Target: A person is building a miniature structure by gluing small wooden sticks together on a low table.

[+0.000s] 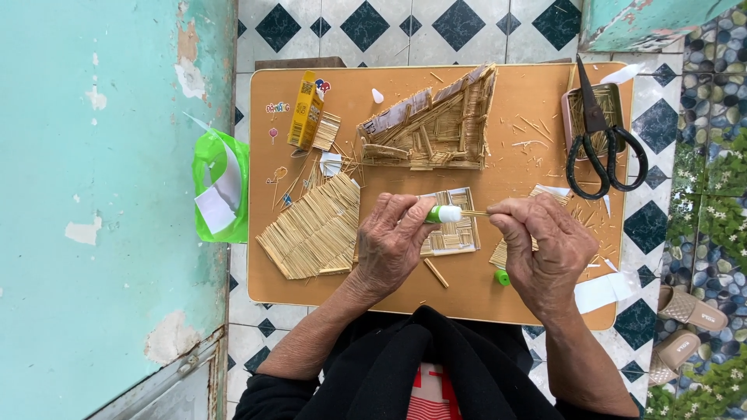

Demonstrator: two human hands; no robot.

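One thin straw stick (476,212) meets the green-white glue tube (443,214).

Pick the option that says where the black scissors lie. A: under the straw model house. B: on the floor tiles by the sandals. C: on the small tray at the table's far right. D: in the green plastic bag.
C: the black scissors rest across the small tray at the far right of the table, blades pointing away from the person.
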